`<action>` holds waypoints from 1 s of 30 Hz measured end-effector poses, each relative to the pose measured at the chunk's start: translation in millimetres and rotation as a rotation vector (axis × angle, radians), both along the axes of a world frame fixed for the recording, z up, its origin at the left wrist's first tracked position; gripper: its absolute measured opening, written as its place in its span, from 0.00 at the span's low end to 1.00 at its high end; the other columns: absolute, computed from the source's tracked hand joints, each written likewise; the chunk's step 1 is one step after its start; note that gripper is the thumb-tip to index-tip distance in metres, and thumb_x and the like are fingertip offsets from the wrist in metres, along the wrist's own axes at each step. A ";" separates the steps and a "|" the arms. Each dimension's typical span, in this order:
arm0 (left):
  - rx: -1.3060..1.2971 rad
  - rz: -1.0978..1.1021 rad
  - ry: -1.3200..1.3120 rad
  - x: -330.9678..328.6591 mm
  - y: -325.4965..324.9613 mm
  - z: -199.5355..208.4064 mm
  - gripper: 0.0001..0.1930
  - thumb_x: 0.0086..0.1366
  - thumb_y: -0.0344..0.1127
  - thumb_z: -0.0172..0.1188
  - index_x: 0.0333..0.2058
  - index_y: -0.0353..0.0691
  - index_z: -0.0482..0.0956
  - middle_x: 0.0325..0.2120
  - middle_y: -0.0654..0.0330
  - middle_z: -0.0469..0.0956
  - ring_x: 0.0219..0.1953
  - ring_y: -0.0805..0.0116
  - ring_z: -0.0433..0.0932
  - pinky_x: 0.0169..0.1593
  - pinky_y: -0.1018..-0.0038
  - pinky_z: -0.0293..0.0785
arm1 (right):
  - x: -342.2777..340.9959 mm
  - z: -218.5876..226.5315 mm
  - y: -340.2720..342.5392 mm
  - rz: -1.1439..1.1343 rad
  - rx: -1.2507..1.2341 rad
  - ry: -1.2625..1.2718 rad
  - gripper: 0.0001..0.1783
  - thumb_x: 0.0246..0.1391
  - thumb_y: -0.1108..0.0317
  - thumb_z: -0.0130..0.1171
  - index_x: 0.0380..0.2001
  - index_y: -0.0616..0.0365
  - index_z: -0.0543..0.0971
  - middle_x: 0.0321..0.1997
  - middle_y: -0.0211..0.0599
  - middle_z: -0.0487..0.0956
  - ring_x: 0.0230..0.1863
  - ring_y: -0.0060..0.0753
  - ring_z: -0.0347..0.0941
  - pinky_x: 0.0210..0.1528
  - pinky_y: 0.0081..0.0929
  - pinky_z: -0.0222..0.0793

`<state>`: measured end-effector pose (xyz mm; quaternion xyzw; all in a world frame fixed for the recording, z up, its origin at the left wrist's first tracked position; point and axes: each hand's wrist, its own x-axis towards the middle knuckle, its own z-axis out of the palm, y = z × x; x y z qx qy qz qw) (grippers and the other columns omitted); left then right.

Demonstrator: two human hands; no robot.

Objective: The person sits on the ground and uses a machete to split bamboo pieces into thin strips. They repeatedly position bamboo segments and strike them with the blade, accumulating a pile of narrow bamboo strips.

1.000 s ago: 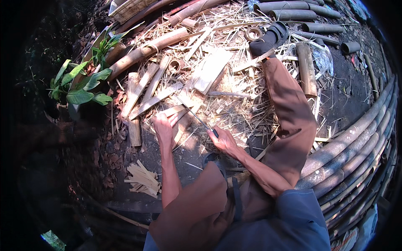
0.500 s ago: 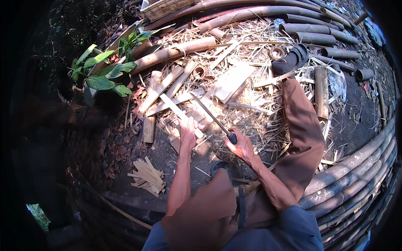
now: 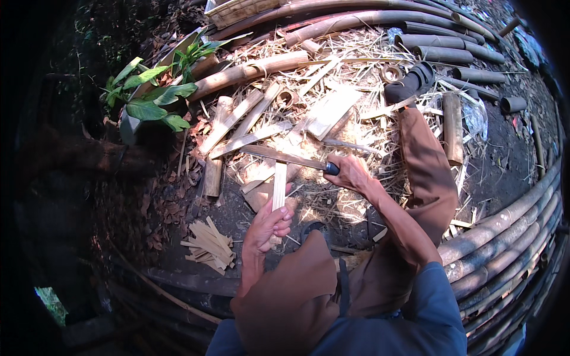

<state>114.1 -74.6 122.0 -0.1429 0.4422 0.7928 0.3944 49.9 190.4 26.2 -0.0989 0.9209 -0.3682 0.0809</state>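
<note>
My left hand (image 3: 266, 230) is closed round the lower part of a pale bamboo strip (image 3: 279, 187), which stands nearly upright in front of my lap. My right hand (image 3: 354, 172) grips the dark handle of a long knife (image 3: 297, 159). Its blade points left and lies across the strip's upper end; whether the edge has bitten into it I cannot tell. Down to the left of my left forearm is a small pile of thin bamboo slats (image 3: 209, 246) on the soil.
Split bamboo pieces (image 3: 249, 139) and shavings litter the ground ahead. Bamboo poles lie at the back (image 3: 356, 19) and along the lower right (image 3: 493, 237). A leafy plant (image 3: 148, 98) grows at the left. My leg (image 3: 424, 160) stretches forward on the right, beside an upright-lying bamboo section (image 3: 452, 129).
My left hand has drawn the strip back toward me and turned it upright. My right hand has swung the knife from slanting forward to nearly crosswise, its blade now over the strip's end.
</note>
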 end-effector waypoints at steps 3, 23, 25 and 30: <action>0.017 -0.061 0.036 5.1 2.4 2.8 0.30 0.70 0.30 0.49 0.68 0.42 0.49 0.26 0.64 0.64 0.18 0.86 0.55 0.20 0.87 0.55 | -2.7 -10.7 24.7 -0.263 0.046 -0.024 0.16 0.50 0.55 0.60 0.33 0.56 0.76 0.26 0.50 0.80 0.27 0.53 0.79 0.31 0.46 0.75; -1.005 -0.036 0.421 55.6 -4.0 -39.1 0.13 0.67 0.42 0.57 0.35 0.36 0.79 0.14 0.66 0.72 0.17 0.78 0.69 0.22 0.76 0.64 | -1.7 0.7 33.1 -0.334 -0.160 -0.172 0.25 0.55 0.47 0.57 0.31 0.63 0.74 0.21 0.48 0.77 0.25 0.41 0.78 0.32 0.39 0.75; -1.022 -0.109 0.414 40.3 20.3 -44.5 0.14 0.66 0.42 0.57 0.35 0.35 0.79 0.14 0.62 0.73 0.18 0.75 0.72 0.25 0.71 0.68 | 19.8 17.0 -15.3 -0.411 -0.533 -0.357 0.26 0.55 0.45 0.60 0.30 0.62 0.73 0.22 0.41 0.76 0.24 0.33 0.77 0.29 0.33 0.75; -1.089 -0.059 0.636 24.4 30.6 -37.5 0.14 0.68 0.42 0.56 0.31 0.35 0.78 0.13 0.58 0.72 0.17 0.72 0.74 0.24 0.71 0.68 | 17.9 29.1 -62.6 -0.628 -1.258 -0.593 0.18 0.57 0.58 0.65 0.34 0.59 0.70 0.23 0.32 0.73 0.18 0.23 0.72 0.20 0.23 0.73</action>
